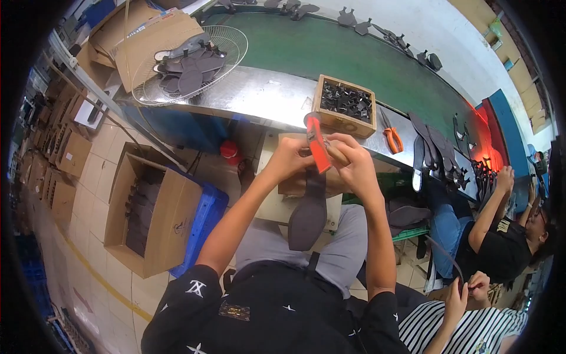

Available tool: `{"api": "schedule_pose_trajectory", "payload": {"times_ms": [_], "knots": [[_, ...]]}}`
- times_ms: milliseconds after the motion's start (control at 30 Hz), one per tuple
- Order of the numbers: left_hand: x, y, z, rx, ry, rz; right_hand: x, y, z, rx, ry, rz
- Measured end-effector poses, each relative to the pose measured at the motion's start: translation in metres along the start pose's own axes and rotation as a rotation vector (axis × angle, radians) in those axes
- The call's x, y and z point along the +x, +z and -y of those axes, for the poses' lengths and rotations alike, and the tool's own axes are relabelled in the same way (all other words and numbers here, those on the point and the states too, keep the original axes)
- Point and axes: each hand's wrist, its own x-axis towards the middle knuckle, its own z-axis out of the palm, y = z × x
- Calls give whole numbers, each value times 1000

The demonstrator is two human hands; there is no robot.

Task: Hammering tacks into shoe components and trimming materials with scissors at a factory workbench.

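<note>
My right hand (357,166) is closed round the wooden handle of a hammer with an orange-red head (318,147). The hammer's round grey face points away from me. My left hand (288,158) has its fingers pinched together at the far end of a dark grey shoe sole (307,219), just left of the hammer head. Its fingertips are partly hidden, and so is that end of the sole. The sole's broad end extends toward my lap, over a wooden block (289,187) on a pale stand (272,206).
Beyond my hands, a wooden box (367,125) of small black parts and orange-handled pliers (391,137) rest on a metal ledge beside a green belt (283,50). A wire basket (137,88) of soles stands left, above a carton (171,227). Two people work at right.
</note>
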Motion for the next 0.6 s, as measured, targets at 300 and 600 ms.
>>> {"api": "schedule_pose_trajectory", "payload": {"times_ms": [300,600], "knots": [[-5,4,5,-315,-252,30,-49,-38,74,269,467,-57],[0,7,-1,-286,-202,62,-61,-26,70,66,312,-38]]}}
